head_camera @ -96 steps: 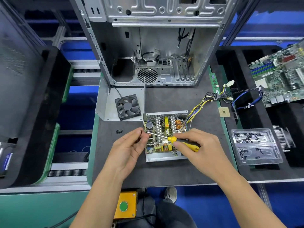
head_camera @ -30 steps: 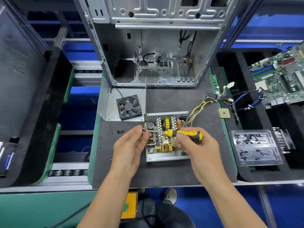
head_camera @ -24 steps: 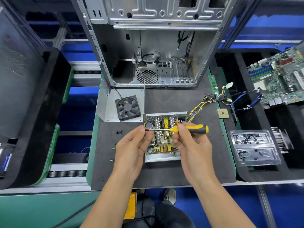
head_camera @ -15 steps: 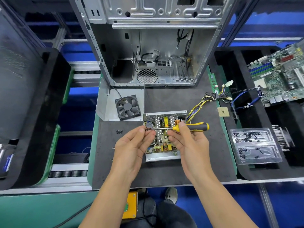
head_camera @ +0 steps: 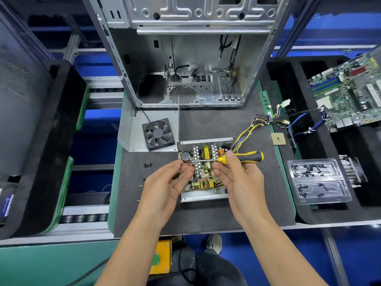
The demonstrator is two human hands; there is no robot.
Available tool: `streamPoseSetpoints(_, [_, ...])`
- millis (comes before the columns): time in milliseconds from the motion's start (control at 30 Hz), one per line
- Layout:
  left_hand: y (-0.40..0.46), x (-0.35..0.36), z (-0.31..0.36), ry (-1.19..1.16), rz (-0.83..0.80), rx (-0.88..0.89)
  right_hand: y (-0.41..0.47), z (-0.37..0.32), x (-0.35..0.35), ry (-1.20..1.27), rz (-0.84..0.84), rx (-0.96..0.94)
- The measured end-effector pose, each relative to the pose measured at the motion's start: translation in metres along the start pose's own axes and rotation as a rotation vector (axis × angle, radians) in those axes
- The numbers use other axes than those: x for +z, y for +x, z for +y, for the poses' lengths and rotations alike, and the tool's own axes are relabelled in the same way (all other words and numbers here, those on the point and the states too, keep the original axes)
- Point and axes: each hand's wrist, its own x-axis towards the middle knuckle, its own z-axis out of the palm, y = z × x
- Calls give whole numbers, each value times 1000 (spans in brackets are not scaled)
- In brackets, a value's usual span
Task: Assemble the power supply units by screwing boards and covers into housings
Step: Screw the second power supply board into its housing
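Screwdriver (head_camera: 237, 158) held level — right hand (head_camera: 240, 178) fingers curled on handle; left hand (head_camera: 171, 182) fingers pinch tip.

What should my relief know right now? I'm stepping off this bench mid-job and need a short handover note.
Right hand holds the screwdriver level above the open power supply housing.
Left hand pinches at the screwdriver's tip, apparently seating a screw; too small to confirm.
Board sits in the housing on the black mat. Spare screws lie left of it.
Fan panel, likely the cover, lies behind-left, not fitted.
Left: drive the board screws, then fit and screw on the cover.
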Motion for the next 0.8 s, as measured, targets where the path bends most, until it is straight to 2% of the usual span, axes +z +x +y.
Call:
streamPoseSetpoints(333, [2, -4, -2, 175, -58, 55, 0, -3, -4, -52, -10, -12])
streamPoseSetpoints(600, [5, -7, -2, 279, -92, 72, 0, -8, -3, -242, -33, -171])
streamPoseSetpoints(800, [8, -10, -2, 313, -130, 67, 3, -12, -3, -262, -47, -187])
